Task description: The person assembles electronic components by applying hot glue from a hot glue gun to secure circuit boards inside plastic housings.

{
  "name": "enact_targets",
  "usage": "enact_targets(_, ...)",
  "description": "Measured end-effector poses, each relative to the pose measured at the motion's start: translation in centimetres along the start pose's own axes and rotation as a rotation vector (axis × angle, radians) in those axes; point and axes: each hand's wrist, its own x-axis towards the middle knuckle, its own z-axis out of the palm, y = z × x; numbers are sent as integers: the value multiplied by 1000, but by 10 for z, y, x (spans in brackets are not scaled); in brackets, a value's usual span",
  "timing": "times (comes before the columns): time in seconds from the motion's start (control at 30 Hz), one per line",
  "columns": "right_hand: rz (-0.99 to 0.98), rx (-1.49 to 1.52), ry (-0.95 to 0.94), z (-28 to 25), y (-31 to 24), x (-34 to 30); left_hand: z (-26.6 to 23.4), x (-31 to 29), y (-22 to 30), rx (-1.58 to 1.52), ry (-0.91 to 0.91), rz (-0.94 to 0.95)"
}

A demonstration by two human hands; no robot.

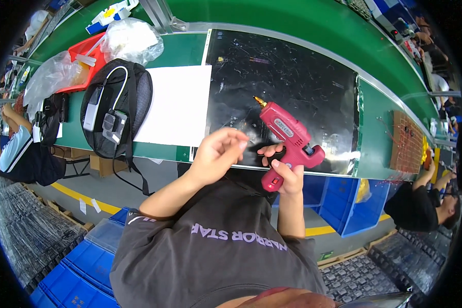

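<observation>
My right hand (pixel 291 179) is wrapped round the handle of a dark red hot glue gun (pixel 287 127). The gun is held over the front edge of the black work mat (pixel 323 77), and its brass-coloured nozzle points to the far left. To the left of the gun, my left hand (pixel 218 155) is raised over the table edge with its fingers curled in and the thumb close to the index finger. Whatever lies between those fingertips, if anything, is too small to make out. The two hands are apart.
Left of the mat lie a white sheet (pixel 177 108) and a black mesh bag (pixel 141 84) with electronic devices on it. Behind them sits a red bin (pixel 79 50) with plastic bags. A brown wire-covered board (pixel 406 141) stands at right. Blue crates (pixel 364 205) are below; people work on both sides.
</observation>
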Motion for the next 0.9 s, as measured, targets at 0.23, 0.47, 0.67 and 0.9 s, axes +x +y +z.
enact_targets(0.23,30,-38,41,7,-4,-2,11,28,-8,-103,-7,20)
enact_targets(0.47,25,-59,38,4,-2,-2,14,38,-13,-77,-111,-17)
enact_targets(0.67,23,-29,45,3,-2,-2,15,0,5,362,-409,456)
enact_targets(0.9,9,-38,31,-1,0,1,10,-41,19,311,-700,726)
